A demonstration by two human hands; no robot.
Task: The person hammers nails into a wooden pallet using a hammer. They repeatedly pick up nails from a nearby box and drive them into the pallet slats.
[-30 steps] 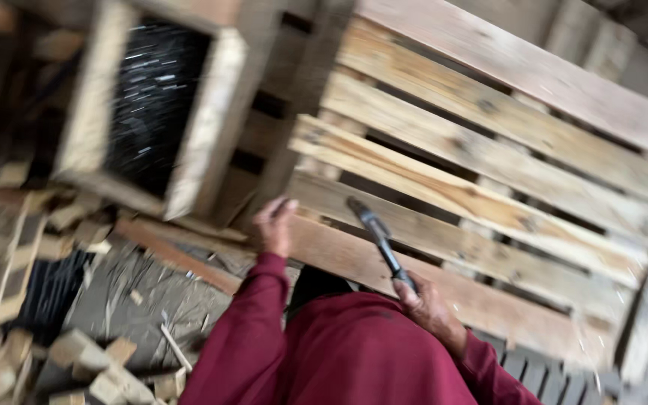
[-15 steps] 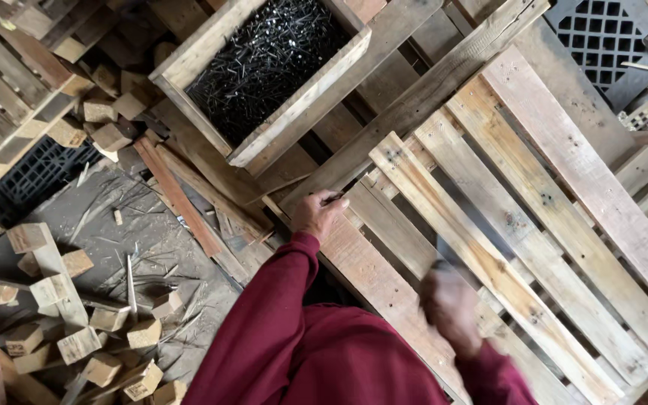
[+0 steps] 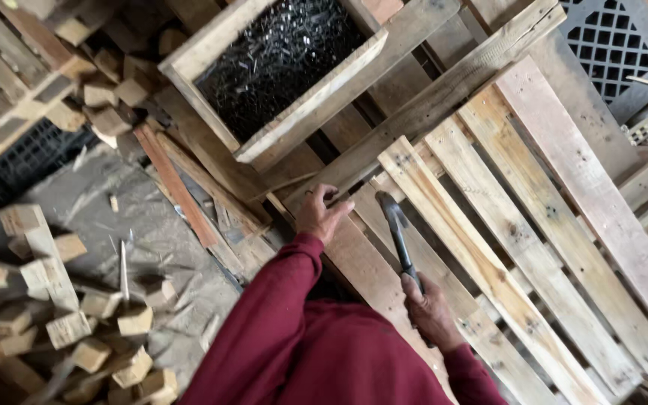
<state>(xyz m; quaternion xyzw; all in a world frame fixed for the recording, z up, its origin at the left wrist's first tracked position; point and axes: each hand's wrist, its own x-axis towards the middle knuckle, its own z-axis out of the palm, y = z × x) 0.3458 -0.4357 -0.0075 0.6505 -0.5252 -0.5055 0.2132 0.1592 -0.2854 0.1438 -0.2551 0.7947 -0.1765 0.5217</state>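
My left hand [image 3: 321, 214], in a dark red sleeve, rests with curled fingers on the near corner of a wooden pallet [image 3: 534, 247], gripping the end of a plank. My right hand [image 3: 430, 310] holds a dark metal hammer [image 3: 396, 228] by its handle. The hammer head lies low over the plank, just right of my left hand's fingertips. Whether something small sits between those fingers is not visible.
A wooden box [image 3: 316, 105] filled with dark nails sits just beyond my left hand. Several loose wood blocks [image 3: 69, 300] lie on the grey floor at left. A black plastic crate [image 3: 601, 37] sits at top right, with long wood strips [image 3: 178, 187] beside the pallet.
The view has swung and steadied over the pallet. The hammer, blurred in motion before, now sits with its head down near my left hand. My left hand stays on the plank end.
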